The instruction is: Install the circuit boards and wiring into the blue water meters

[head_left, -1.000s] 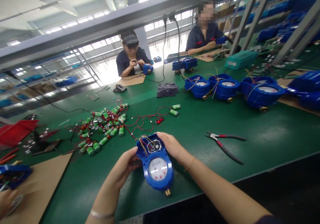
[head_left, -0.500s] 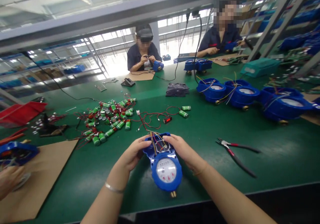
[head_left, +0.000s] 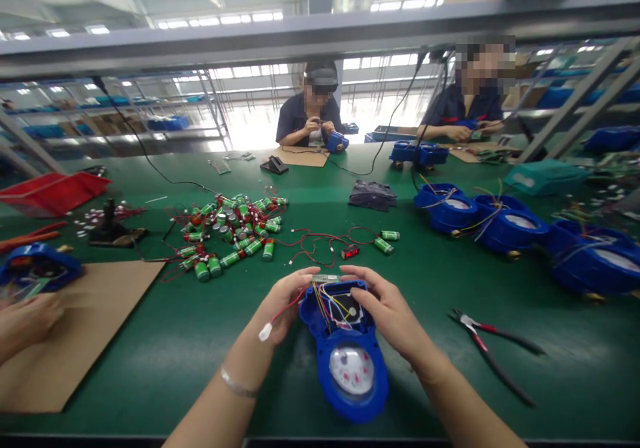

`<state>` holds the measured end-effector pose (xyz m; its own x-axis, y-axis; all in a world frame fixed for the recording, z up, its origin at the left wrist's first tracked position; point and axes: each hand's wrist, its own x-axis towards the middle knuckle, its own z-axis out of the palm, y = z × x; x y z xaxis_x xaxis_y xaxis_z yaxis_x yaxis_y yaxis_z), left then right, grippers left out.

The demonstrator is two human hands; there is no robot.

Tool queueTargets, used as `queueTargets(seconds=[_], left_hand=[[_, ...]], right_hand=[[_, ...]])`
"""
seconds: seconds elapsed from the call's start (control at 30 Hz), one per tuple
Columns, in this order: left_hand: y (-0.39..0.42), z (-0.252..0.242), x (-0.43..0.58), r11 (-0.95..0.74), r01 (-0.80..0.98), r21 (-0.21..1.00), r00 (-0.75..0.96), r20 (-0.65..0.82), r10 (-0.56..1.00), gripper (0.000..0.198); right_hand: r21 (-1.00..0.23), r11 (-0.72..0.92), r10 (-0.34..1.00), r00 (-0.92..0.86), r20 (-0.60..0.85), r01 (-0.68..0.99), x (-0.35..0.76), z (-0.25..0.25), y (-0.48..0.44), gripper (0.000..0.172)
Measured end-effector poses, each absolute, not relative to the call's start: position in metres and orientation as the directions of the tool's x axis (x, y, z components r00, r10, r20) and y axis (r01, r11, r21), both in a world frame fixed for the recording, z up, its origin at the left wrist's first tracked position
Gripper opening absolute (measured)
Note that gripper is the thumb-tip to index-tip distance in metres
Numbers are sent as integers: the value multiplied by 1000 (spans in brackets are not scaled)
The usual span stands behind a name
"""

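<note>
Blue meter (head_left: 379, 378) is low and centre over the green bench (head_left: 425, 395), open compartment facing up at the far end, dial (head_left: 351, 370) nearest the body.

Right hand (head_left: 395, 311) closed on the compartment's right side, thumb over the rim, index finger reaching past the far edge. Left hand (head_left: 275, 305) curled round the upper left corner, tips close to a small pale green strip (head_left: 325, 279) at the far rim. Can't tell if it's pinching the strip or the housing; the other fingers are hidden. Strip sits between the 2 hands' fingertips.

Handling, my read: let the right hand carry the housing, leave the left free for fine work. Guide the strip by its edges, level, no prying against the rim. Don't pull on the yellow and white wires (head_left: 323, 301) in the compartment; lay them flat, off the rim, so nothing gets pinched. Red lead with white plug (head_left: 265, 331) hangs over the left hand; give it slack, it could snag. Pliers (head_left: 493, 348) lie well apart, to the right.
</note>
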<state>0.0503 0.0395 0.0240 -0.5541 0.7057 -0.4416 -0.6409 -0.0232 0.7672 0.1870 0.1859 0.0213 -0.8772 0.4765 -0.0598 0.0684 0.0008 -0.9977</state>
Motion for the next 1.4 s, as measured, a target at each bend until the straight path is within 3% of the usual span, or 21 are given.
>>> queueTargets(seconds=[0.1,0.3,0.37,0.47,0.53,0.63,0.73,0.8,0.87,0.9,1.0,1.07,1.13,1.23,1.4], left_hand=[[38,29,54,-48,-630,775,-571,-421,705,41],[39,23,53,-145,-610,779,-643,-380,665,47],[38,21,52,-182,-577,796,-678,-343,650,51],[36,24,53,-237,-505,830,-704,-237,669,62],[33,31,55,-239,-368,899,-692,-93,715,62],[29,47,62,-171,35,985,-540,163,826,56],[22,64,74,-158,403,901,-274,284,919,61],[15,69,80,-184,493,850,-129,281,951,78],[7,66,80,-175,472,864,-102,251,963,87],[4,60,78,-151,425,893,-168,241,956,84],[-1,31,68,-30,118,993,-631,98,770,60],[1,8,61,-1,-136,991,-787,-107,608,57],[5,-11,58,19,-286,958,-748,-236,621,62],[9,-23,60,27,-373,928,-646,-280,710,63],[10,-18,59,-26,-382,924,-618,-235,750,59]], right_hand=[[-982,176,465,-885,22,68,190,30,185,26],[-962,265,483,-872,74,66,186,29,188,19],[-965,248,490,-870,51,83,185,26,190,18],[-990,83,510,-858,-55,113,181,23,191,22],[-993,7,513,-852,-99,120,176,20,191,23],[-996,9,513,-855,-74,92,171,18,192,22],[-994,-11,518,-850,-100,111,169,16,195,27],[-990,-55,518,-844,-140,131,170,12,197,31],[-988,-70,528,-835,-153,137,172,8,198,31],[-988,-61,539,-829,-152,141,173,6,198,30],[-984,-13,577,-803,-151,176,174,3,198,30],[-977,17,587,-793,-161,211,174,3,196,33],[-968,59,605,-780,-160,244,174,5,195,35],[-952,124,649,-749,-135,278,174,9,193,36],[-940,-91,673,-676,-301,327,174,14,186,45]])
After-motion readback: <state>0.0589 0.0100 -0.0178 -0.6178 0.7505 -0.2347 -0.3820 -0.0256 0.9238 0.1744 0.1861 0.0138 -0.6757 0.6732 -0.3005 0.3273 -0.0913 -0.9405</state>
